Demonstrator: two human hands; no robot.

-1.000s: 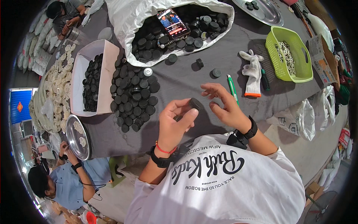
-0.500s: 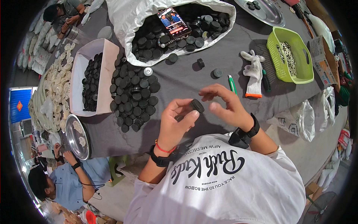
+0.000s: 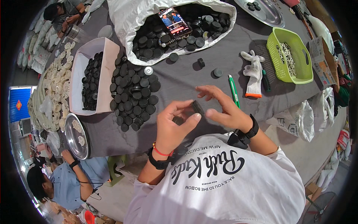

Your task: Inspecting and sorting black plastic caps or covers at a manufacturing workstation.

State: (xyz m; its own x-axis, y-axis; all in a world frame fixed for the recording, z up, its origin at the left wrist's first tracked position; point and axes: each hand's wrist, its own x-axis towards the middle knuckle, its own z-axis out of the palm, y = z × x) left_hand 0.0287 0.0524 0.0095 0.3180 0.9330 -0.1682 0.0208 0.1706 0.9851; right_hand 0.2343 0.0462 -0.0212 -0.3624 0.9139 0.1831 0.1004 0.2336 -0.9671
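Nearer us than the white sack [image 3: 126, 23]: black disc [image 3: 198, 107], pinched in our left hand [image 3: 171, 125], seemingly for steadiness; our right hand [image 3: 230, 112] alongside, half-open, apparently empty; disc pile [image 3: 137, 102], likely for reach.

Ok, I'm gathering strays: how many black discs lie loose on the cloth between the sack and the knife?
3: one disc just outside the sack, a second disc to its right, a third disc nearest the green knife. None looks hidden.
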